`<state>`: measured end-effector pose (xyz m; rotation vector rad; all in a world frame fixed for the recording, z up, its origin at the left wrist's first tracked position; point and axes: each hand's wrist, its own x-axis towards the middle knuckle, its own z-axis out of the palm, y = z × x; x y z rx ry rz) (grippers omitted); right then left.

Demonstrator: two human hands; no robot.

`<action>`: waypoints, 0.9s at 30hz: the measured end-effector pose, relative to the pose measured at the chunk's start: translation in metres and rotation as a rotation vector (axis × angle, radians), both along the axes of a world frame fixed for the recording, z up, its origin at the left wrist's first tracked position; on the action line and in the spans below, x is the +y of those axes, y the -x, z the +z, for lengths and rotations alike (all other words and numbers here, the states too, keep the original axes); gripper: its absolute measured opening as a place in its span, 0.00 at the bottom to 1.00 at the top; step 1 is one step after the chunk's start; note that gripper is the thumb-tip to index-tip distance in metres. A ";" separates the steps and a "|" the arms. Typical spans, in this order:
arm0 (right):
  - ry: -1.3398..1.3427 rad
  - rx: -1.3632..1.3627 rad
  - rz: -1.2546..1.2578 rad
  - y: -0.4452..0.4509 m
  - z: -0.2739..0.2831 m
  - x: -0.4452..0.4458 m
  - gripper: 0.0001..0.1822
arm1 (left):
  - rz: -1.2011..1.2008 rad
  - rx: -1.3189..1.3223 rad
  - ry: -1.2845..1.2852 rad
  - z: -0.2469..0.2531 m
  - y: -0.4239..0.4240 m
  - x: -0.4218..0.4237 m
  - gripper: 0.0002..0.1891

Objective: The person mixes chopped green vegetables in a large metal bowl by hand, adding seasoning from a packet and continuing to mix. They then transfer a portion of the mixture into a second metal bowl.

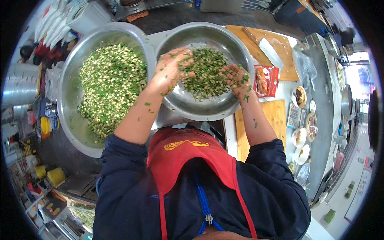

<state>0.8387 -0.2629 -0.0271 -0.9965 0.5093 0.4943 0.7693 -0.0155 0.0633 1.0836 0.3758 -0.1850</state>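
In the smaller steel bowl [192, 109] lies a mound of chopped greens mixed with small pale bits [205, 72]. My left hand [174, 67] is over the bowl's left side, beside the mound, fingers apart, with green scraps stuck to its skin. At the mound's right edge, my right hand [236, 78] has its fingers curled, with chopped greens on them; whether it grips any cannot be told. A larger steel basin [67, 120] on the left holds a big heap of similar chopped mix [112, 87], partly behind my left forearm.
A cleaver [270, 52] rests on a wooden board [288, 60] at the upper right, near a red food packet [266, 81]. A second wooden board [274, 112] lies below. Further right are a calculator [295, 115] and several small bowls [299, 138]. A white bucket [90, 18] stands upper left.
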 end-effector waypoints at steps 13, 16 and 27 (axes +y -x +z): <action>0.162 -0.338 0.837 0.040 0.048 0.362 0.29 | 0.532 0.599 -0.300 -0.057 0.154 0.307 0.38; 0.440 -0.333 0.839 -0.020 -0.109 0.411 0.30 | 0.422 0.597 -0.266 -0.068 0.132 0.296 0.50; 0.226 0.307 0.353 0.130 -0.053 0.477 0.18 | 0.801 0.686 0.157 -0.151 0.112 0.303 0.34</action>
